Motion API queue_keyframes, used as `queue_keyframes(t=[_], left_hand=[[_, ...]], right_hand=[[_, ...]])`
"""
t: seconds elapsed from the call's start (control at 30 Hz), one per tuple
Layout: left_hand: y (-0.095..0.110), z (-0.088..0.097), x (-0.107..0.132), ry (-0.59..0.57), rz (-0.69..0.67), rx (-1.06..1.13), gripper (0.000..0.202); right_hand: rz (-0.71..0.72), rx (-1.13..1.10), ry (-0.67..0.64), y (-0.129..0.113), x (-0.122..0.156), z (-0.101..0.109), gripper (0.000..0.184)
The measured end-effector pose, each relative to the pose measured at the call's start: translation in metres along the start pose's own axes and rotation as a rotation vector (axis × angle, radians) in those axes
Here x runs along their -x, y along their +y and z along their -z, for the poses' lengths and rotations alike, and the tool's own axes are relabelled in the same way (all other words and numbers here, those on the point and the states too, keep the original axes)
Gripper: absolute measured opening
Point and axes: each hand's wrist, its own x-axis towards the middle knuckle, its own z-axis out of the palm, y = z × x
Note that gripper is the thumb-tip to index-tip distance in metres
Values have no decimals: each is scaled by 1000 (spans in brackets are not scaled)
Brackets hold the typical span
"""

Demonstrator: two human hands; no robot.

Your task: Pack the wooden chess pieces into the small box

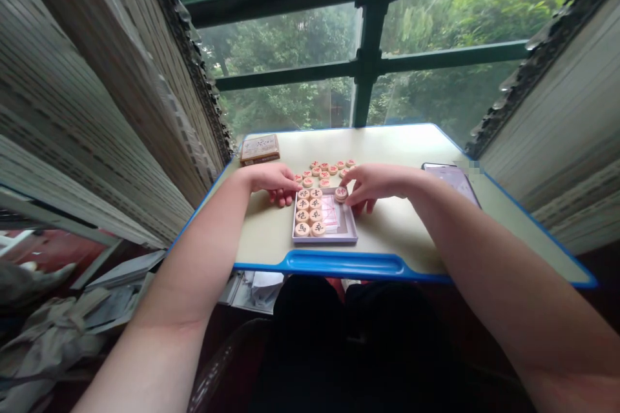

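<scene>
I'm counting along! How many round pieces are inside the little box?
8 round wooden chess pieces fill the left side of the shallow white box in two columns of four. The right hand holds a ninth piece at its top edge. None seems hidden.

- Right hand [375, 186] pinched a round wooden piece [341, 193] over the tray's [347, 232] far right corner
- Left hand [271, 182] rested beside the tray's far left corner
- Loose pieces [325, 170] lay beyond, toward the table's [407, 232] far edge

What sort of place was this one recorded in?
Probably a corner of a home: a small blue-edged desk pushed up to a green-framed window with trees outside, woven blinds on both sides, and household clutter on the floor at left. Chinese chess pieces lie on the desk.
</scene>
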Motion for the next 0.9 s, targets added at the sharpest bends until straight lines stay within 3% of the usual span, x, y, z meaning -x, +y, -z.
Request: queue_keyframes(t=[0.1, 0.17, 0.23, 0.3, 0.43, 0.73, 0.9], left_hand=[[-4, 2, -4, -42, -31, 6, 48], [-6, 3, -5, -40, -50, 8, 47], [-7, 3, -5, -33, -57, 2, 46], [-6, 2, -4, -32, -48, -4, 45], [-4, 0, -5, -39, -36, 2, 42], [-9, 10, -6, -92, -73, -43, 47], [-10, 9, -5, -55, -97, -38, 47]], right_hand=[[40, 134, 40, 0, -2, 3, 51], [85, 346, 272, 1, -8, 3, 45], [171, 577, 587, 4, -18, 2, 45], [311, 716, 698, 9, -27, -1, 38], [364, 792, 645, 19, -38, -4, 35], [419, 666, 672, 25, -52, -3, 16], [424, 628, 644, 28, -53, 0, 25]])
